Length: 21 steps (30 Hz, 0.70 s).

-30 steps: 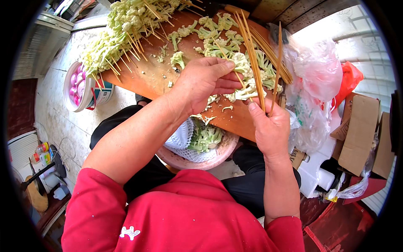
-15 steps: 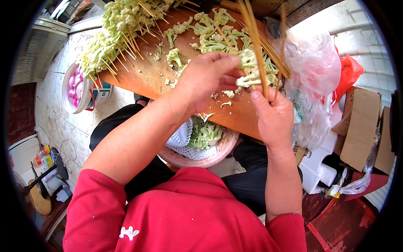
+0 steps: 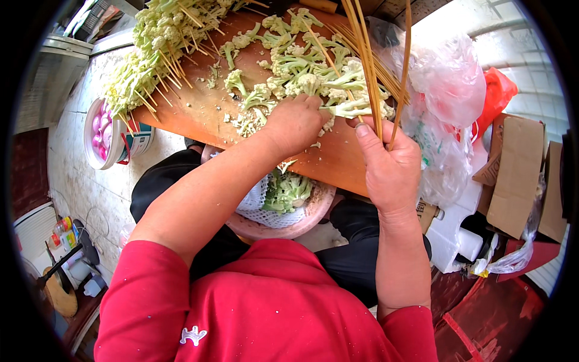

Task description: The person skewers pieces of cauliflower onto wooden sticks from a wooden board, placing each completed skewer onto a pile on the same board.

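My right hand is closed round several bamboo skewers that point up and away from me. Pale cauliflower pieces sit at the skewers, just beyond my right thumb. Over the heap of cut cauliflower on the orange-brown board, my left hand has its fingers curled on a cauliflower floret; its fingertips are partly hidden. More loose skewers lie on the board's right side. At the far left, finished-looking cauliflower skewers are piled with their sticks poking out.
Below the board, a pink basin between my knees holds cauliflower in white netting. A white bucket of purple onions stands left. Plastic bags, a red bag and cardboard crowd the right.
My left hand has left the cauliflower piece at the skewers and moved left and down onto the loose florets. My right hand still grips the skewers in nearly the same place.
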### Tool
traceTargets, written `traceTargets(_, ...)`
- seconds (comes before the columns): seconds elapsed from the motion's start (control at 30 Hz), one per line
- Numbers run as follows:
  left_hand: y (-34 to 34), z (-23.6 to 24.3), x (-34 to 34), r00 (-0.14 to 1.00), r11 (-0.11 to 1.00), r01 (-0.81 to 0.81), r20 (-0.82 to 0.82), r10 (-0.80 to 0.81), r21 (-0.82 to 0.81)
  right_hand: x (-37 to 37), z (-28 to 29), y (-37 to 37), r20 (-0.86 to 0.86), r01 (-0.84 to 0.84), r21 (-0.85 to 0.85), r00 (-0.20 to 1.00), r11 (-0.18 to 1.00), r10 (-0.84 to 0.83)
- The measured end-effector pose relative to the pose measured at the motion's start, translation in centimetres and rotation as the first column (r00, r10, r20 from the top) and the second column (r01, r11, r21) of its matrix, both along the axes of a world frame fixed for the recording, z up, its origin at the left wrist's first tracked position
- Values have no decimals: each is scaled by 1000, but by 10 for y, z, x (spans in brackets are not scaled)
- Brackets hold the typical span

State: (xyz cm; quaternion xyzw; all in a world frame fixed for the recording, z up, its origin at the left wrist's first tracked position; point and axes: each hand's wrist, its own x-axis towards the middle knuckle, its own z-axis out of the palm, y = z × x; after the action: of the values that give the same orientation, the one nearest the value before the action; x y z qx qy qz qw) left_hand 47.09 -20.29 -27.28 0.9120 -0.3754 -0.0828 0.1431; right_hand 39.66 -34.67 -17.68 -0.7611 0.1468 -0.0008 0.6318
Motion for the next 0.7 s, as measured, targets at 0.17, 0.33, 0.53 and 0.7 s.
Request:
traceTargets(0.17,6,19,8,991,993,-88,-107,79,-85,-1,4,-4,3,-17,-28,1000,999,18)
traceTargets(0.33,23,45,31,649,719,-631,-707,282,-292,-3,3,-1,69,-26,-106,997,994,33)
traceTargets(0.53,48,60,39,374,132,-913,-922,-102,-385,-6,0,5,34,-130,-78,991,988,133)
traceTargets(0.7,60,74,43,372,58,-919,-908,-192,-389,-5,-3,8,19,-141,-83,990,987,143)
